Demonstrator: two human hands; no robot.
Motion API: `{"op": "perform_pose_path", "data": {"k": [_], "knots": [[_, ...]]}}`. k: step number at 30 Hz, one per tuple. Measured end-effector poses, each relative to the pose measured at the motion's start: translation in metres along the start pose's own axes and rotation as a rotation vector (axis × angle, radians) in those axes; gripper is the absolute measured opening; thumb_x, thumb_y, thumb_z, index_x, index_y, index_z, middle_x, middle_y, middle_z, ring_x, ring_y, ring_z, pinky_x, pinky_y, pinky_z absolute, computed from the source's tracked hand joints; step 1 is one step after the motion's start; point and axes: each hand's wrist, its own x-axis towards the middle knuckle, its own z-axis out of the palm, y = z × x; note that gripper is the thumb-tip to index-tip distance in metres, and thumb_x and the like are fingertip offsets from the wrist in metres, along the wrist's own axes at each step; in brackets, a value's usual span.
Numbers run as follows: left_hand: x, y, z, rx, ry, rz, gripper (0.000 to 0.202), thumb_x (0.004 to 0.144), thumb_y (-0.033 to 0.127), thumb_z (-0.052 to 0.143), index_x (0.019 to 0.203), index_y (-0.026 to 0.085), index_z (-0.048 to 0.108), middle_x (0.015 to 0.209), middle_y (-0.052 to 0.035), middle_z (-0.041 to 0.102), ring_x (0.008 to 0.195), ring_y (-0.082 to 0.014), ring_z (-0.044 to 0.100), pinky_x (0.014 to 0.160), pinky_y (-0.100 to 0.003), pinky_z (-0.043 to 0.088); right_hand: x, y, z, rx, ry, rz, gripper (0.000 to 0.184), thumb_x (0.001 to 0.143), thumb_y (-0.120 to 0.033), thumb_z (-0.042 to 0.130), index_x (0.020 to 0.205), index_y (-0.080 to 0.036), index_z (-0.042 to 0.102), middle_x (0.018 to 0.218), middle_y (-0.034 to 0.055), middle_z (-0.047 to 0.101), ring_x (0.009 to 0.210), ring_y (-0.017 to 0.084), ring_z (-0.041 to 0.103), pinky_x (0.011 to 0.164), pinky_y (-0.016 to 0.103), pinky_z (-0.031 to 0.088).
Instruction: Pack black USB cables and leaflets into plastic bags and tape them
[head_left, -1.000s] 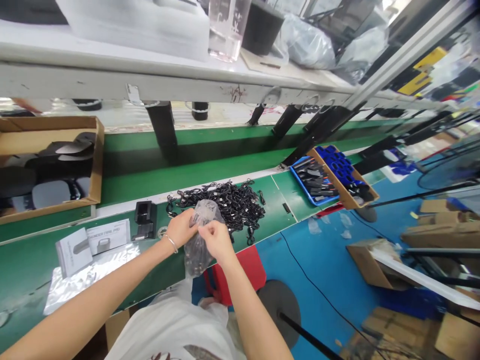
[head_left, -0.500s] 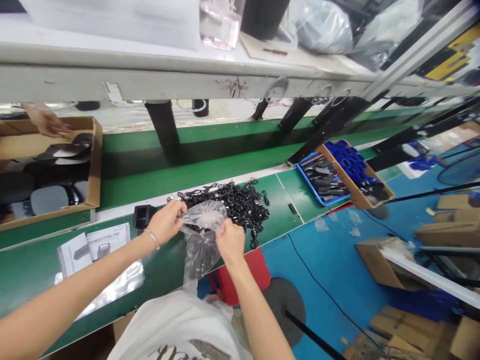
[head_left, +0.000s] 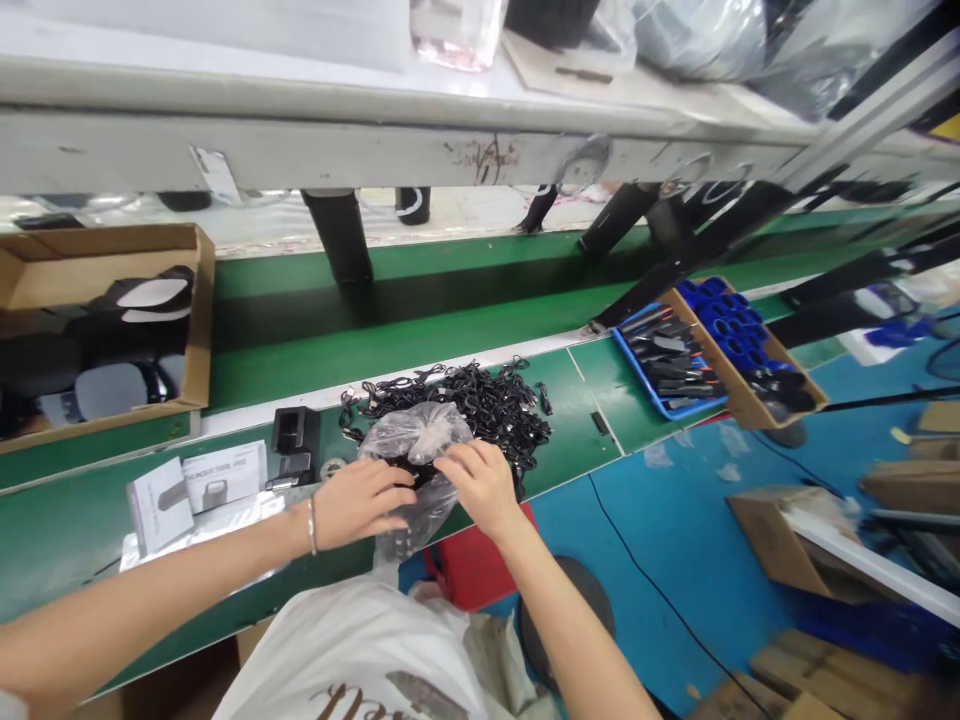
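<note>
A clear plastic bag (head_left: 416, 432) with black items inside lies crumpled at the bench edge in front of me. My left hand (head_left: 366, 502) is at the bag's left side, fingers stretched and apart. On the right side of the bag, my right hand (head_left: 484, 488) has its fingers bent and closed on the plastic. Just behind the bag spreads a heap of coiled black cables (head_left: 499, 405) with small plugs. Left of it stand a black block-shaped device (head_left: 295, 432) and a roll of tape (head_left: 332, 467), near my left wrist.
Printed leaflets (head_left: 225, 478) lie on the left of the green bench. A cardboard box (head_left: 204, 320) of dark parts stands farther left. To the right are a blue tray (head_left: 651, 392) of black parts and a box (head_left: 750, 405) of blue parts. A white shelf (head_left: 337, 150) overhangs the bench.
My left hand has loosened from the bag's rim and spread its fingers lower down. The bag's top has sunk. The other person's hand has left the cardboard box at left.
</note>
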Motion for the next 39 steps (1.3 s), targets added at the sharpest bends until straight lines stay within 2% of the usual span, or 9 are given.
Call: {"op": "perform_pose_path", "data": {"k": [3, 8, 12, 18, 22, 29, 31, 34, 39], "knots": [[-0.011, 0.010, 0.017, 0.039, -0.055, -0.090, 0.029, 0.080, 0.032, 0.054, 0.104, 0.017, 0.052, 0.095, -0.0079, 0.054, 0.083, -0.0185, 0.055, 0.066, -0.028, 0.041, 0.011, -0.002, -0.004, -0.011, -0.074, -0.060, 0.009, 0.081, -0.019, 0.052, 0.075, -0.021, 0.058, 0.094, -0.0006, 0.059, 0.093, 0.016, 0.045, 0.074, 0.030, 0.031], [-0.012, 0.001, 0.025, -0.003, -0.116, -0.126, 0.016, 0.085, 0.023, 0.046, 0.077, 0.014, 0.056, 0.078, -0.0038, 0.052, 0.060, -0.0120, 0.053, 0.052, -0.022, 0.037, 0.012, -0.040, -0.003, -0.014, -0.244, -0.135, 0.018, 0.077, -0.028, 0.058, 0.088, -0.013, 0.059, 0.107, 0.0098, 0.054, 0.106, 0.024, 0.038, 0.084, 0.036, 0.030], [-0.011, 0.000, 0.014, -0.133, -0.107, -0.029, 0.023, 0.089, 0.023, 0.038, 0.079, 0.016, 0.057, 0.078, -0.0014, 0.055, 0.056, -0.0084, 0.051, 0.050, -0.020, 0.033, 0.004, -0.056, 0.002, -0.021, -0.362, -0.187, 0.036, 0.063, -0.043, 0.070, 0.077, -0.012, 0.058, 0.071, 0.0054, 0.056, 0.081, 0.022, 0.045, 0.079, 0.035, 0.033], [0.009, 0.000, -0.038, -0.356, -0.049, 0.128, 0.022, 0.088, 0.016, 0.034, 0.081, 0.017, 0.055, 0.077, -0.0017, 0.055, 0.067, -0.0090, 0.052, 0.062, -0.018, 0.038, 0.015, -0.015, -0.032, 0.040, -0.223, -0.202, 0.024, 0.076, -0.034, 0.060, 0.062, -0.017, 0.051, 0.060, -0.0012, 0.051, 0.072, 0.013, 0.045, 0.089, 0.033, 0.028], [0.024, -0.014, -0.090, -0.501, 0.048, 0.160, 0.016, 0.083, 0.011, 0.040, 0.075, 0.016, 0.053, 0.073, -0.0027, 0.054, 0.067, -0.0099, 0.050, 0.064, -0.018, 0.039, 0.017, 0.017, -0.076, 0.097, -0.071, -0.010, 0.021, 0.079, -0.027, 0.059, 0.062, -0.017, 0.052, 0.059, -0.0025, 0.053, 0.080, 0.012, 0.053, 0.090, 0.034, 0.027], [-0.005, -0.012, -0.134, -1.054, 0.285, -0.108, 0.028, 0.087, 0.027, 0.042, 0.064, 0.016, 0.053, 0.062, -0.0028, 0.048, 0.055, -0.0106, 0.046, 0.051, -0.019, 0.039, -0.016, 0.047, -0.145, 0.634, 0.090, 0.411, 0.018, 0.080, -0.016, 0.052, 0.062, -0.016, 0.052, 0.057, -0.0015, 0.051, 0.091, 0.018, 0.057, 0.095, 0.044, 0.031], [-0.006, -0.003, -0.126, -1.385, 0.375, -0.290, 0.032, 0.085, 0.036, 0.045, 0.060, 0.017, 0.047, 0.057, -0.0007, 0.041, 0.051, -0.0101, 0.041, 0.048, -0.020, 0.038, -0.015, 0.042, -0.139, 0.929, 0.275, 0.597, 0.027, 0.081, -0.027, 0.052, 0.057, -0.015, 0.049, 0.054, -0.0016, 0.047, 0.079, 0.016, 0.058, 0.089, 0.044, 0.038], [0.016, -0.001, -0.094, -1.716, 0.536, -0.624, 0.036, 0.071, 0.042, 0.062, 0.060, 0.016, 0.039, 0.051, 0.0041, 0.028, 0.046, -0.0067, 0.031, 0.047, -0.018, 0.038, -0.002, 0.041, -0.094, 1.228, 0.595, 1.041, 0.045, 0.066, -0.046, 0.064, 0.051, -0.013, 0.036, 0.051, -0.0043, 0.040, 0.051, 0.008, 0.045, 0.062, 0.029, 0.045], [0.054, -0.009, -0.007, -1.573, 0.504, -0.953, 0.050, 0.062, 0.039, 0.070, 0.099, 0.018, 0.044, 0.097, -0.0043, 0.051, 0.078, -0.0118, 0.054, 0.072, -0.026, 0.046, 0.008, 0.066, 0.005, 1.138, 0.578, 1.253, 0.042, 0.062, -0.049, 0.065, 0.057, -0.012, 0.047, 0.052, -0.0036, 0.044, 0.050, 0.006, 0.037, 0.048, 0.019, 0.031]]}}
